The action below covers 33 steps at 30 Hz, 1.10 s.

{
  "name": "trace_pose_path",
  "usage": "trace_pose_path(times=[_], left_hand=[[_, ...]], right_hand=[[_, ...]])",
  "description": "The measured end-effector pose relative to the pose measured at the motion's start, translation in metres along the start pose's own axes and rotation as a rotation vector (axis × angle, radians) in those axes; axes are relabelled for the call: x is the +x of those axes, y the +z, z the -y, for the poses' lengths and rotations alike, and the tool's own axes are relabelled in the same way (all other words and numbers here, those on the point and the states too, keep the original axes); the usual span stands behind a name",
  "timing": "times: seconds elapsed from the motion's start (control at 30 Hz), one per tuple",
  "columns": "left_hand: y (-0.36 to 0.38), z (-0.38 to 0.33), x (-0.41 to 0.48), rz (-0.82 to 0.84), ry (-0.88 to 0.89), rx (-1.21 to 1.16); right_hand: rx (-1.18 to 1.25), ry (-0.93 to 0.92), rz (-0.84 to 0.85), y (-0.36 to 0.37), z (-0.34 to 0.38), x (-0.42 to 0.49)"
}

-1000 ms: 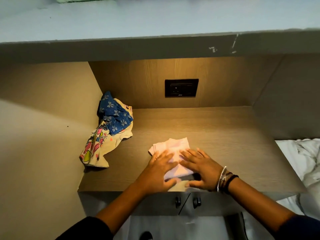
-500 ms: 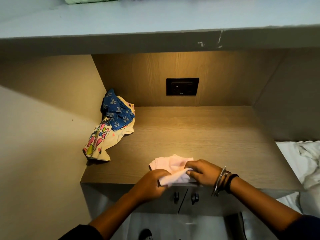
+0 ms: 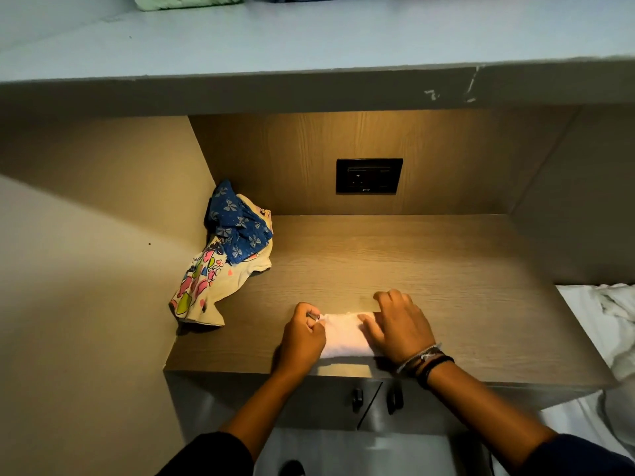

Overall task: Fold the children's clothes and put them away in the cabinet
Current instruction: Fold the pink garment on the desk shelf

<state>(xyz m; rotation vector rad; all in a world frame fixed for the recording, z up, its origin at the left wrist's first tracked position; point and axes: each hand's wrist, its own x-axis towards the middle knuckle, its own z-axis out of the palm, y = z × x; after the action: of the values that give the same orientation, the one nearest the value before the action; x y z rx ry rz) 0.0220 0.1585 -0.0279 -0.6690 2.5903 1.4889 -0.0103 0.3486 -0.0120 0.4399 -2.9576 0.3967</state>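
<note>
A small pale pink garment (image 3: 345,334), folded into a compact rectangle, lies near the front edge of the wooden cabinet top (image 3: 446,286). My left hand (image 3: 302,334) pinches its left end with curled fingers. My right hand (image 3: 398,324) lies over its right side, fingers bent down on the cloth. A crumpled blue bow-print garment (image 3: 237,225) sits on a cream cartoon-print garment (image 3: 206,283) in the back left corner.
Two cabinet door knobs (image 3: 376,398) sit just under the front edge. A black wall socket (image 3: 368,175) is on the back panel. A pale blue shelf (image 3: 309,39) overhangs above, with folded clothes (image 3: 185,0) on it. White bedding (image 3: 604,321) lies at right.
The pink garment went from lying flat under both palms to being lifted at its near edge and folded over. It is now a smaller rectangle, with both hands on it.
</note>
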Motion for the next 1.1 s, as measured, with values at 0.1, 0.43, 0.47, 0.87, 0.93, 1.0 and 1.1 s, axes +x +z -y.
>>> trace_pose_path(times=[0.1, 0.43, 0.47, 0.87, 0.93, 1.0, 1.1], left_hand=[[0.003, -0.003, -0.005, -0.021, 0.050, 0.090], [0.004, -0.025, -0.043, -0.324, -0.303, -0.341], [0.003, -0.027, -0.046, -0.252, -0.394, -0.403], [0.003, -0.042, -0.036, 0.180, -0.664, -0.582], [0.005, -0.045, -0.034, 0.215, -0.639, -0.573], [0.007, -0.053, -0.035, 0.270, -0.550, -0.564], [0.024, -0.070, -0.033, 0.411, -0.392, -0.641]], right_hand=[[-0.171, -0.410, 0.086, 0.010, 0.004, -0.005], [-0.068, -0.219, 0.416, 0.027, 0.016, -0.011], [-0.057, -0.174, 0.398, 0.025, 0.020, -0.009], [0.477, 0.526, 0.503, 0.014, 0.027, 0.018], [0.622, 0.605, 0.469, 0.013, 0.021, 0.013], [0.852, 0.704, 0.391, 0.004, 0.011, 0.005], [1.149, 0.791, 0.255, -0.020, -0.013, -0.013]])
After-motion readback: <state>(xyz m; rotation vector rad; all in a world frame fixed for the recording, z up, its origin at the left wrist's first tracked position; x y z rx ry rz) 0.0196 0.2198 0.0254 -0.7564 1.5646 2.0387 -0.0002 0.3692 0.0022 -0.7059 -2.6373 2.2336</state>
